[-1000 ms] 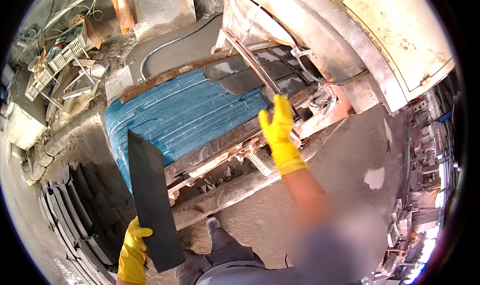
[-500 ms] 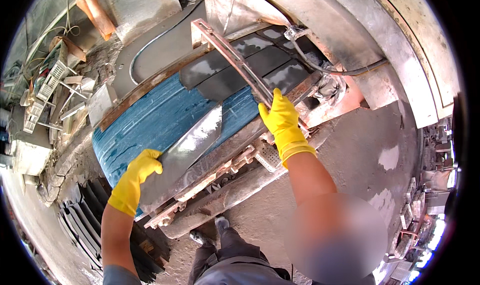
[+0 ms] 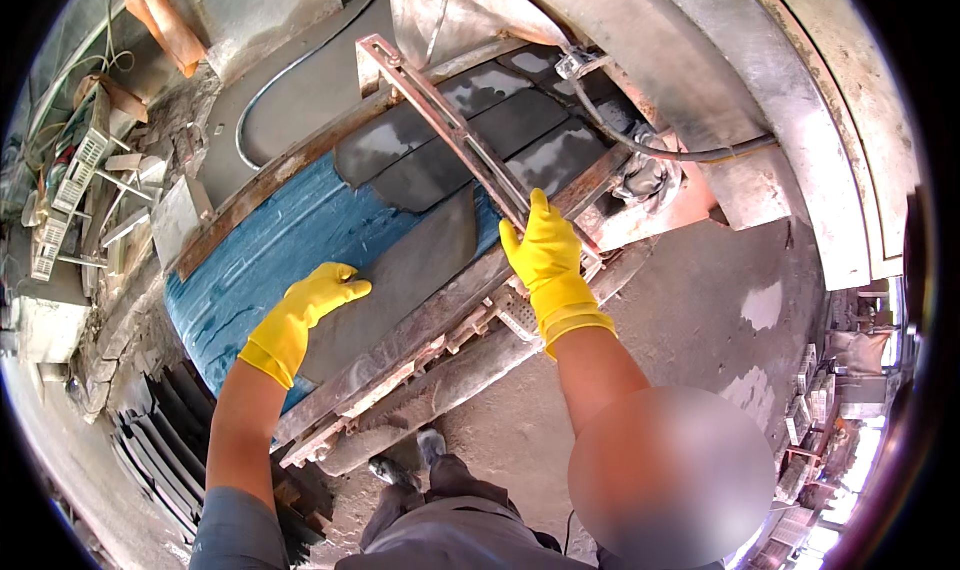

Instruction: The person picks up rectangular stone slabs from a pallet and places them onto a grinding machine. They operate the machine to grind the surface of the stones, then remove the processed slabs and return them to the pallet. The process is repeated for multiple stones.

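Note:
A dark grey slab (image 3: 415,260), likely stone, lies lengthwise on a wet blue conveyor belt (image 3: 275,240), its pointed far end close to a slotted metal bar (image 3: 455,125) that crosses the belt. My left hand (image 3: 312,310), in a yellow rubber glove, is closed at the slab's left part, fingertips toward the bar; its lower fingers are hidden. My right hand (image 3: 548,260), gloved the same, rests by the bar's near end, with thumb and forefinger spread apart. Beyond the bar, several more wet grey slabs (image 3: 510,125) lie side by side on the belt.
A rusty rail (image 3: 390,340) edges the belt's near side. Dark curved slabs (image 3: 160,450) stand stacked at lower left. A hose (image 3: 245,130) curves beyond the belt, and a cable (image 3: 690,156) runs beside a large metal housing (image 3: 690,60). White plastic racks (image 3: 80,175) stand far left.
The near slab has slid along the belt toward the crossbar, and my left hand has moved right with it. My right hand stays by the bar. The view has shifted slightly.

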